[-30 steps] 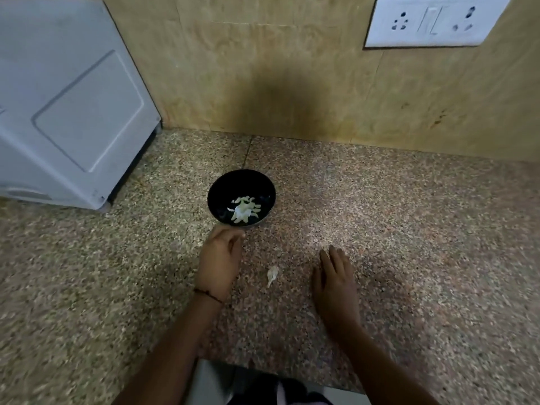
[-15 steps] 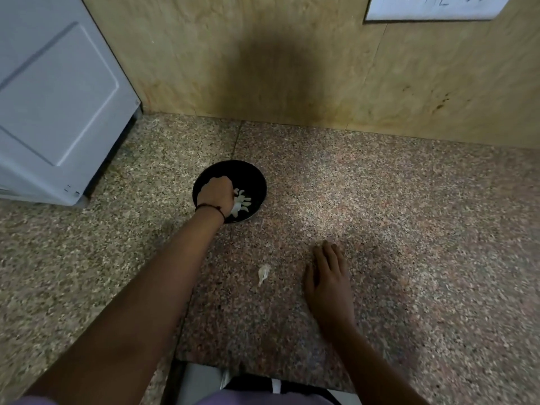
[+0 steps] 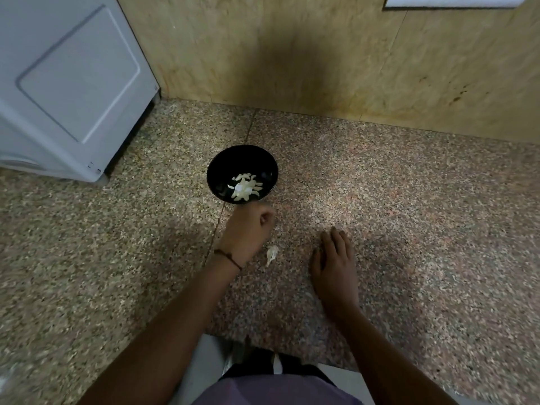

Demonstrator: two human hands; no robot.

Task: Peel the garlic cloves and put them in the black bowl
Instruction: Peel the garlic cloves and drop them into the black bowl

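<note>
The black bowl (image 3: 264, 162) stands on the speckled counter and holds several pale peeled garlic cloves (image 3: 244, 188). My left hand (image 3: 251, 229) hovers just in front of the bowl's near rim, its fingers curled in, with nothing visible in them. A small white garlic piece (image 3: 271, 254) lies on the counter right beside that hand's wrist; whether it is a clove or only skin I cannot tell. My right hand (image 3: 336, 264) rests flat on the counter to the right of the piece, fingers straight and together.
A white appliance (image 3: 67, 83) fills the back left corner. The tan tiled wall (image 3: 321, 54) runs along the back, with the lower edge of a white switch plate (image 3: 453, 1) at top right. The counter's front edge is near my body.
My left hand has drawn back out of the bowl to the counter just in front of it. The right hand and the garlic piece have stayed put.
</note>
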